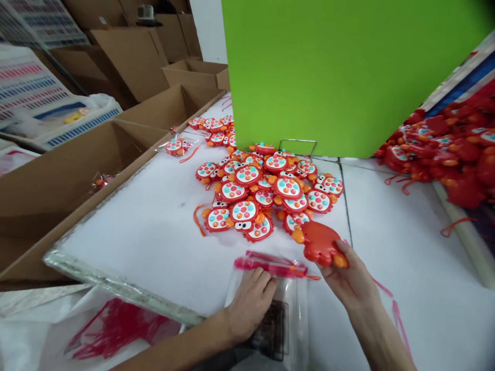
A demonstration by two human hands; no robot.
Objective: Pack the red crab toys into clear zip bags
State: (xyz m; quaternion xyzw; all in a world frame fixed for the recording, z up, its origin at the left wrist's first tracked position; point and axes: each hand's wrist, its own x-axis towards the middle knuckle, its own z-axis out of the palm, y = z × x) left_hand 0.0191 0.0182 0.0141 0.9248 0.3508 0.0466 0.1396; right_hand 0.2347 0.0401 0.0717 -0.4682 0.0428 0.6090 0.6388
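Note:
My right hand [353, 278] is closed around a red crab toy [322, 241] with orange claws, its plain back turned up toward me. At the front of the table lies a clear plastic bag [296, 309] with dark print and a pink strip [270, 265] across its top. My left hand [252, 301] rests on that bag, its fingers curled at the top just below the strip; the fingertips are partly hidden. Beyond both hands spreads a pile of crab toys [245, 210] with white faces of coloured dots, some with orange cords.
A green board [328, 77] stands behind the pile. More red toys [456, 149] are heaped at the right. Open cardboard boxes [77, 170] line the table's left edge, near a bagged crab toy [178, 147]. Pink strips [119, 327] lie in white sheeting at lower left.

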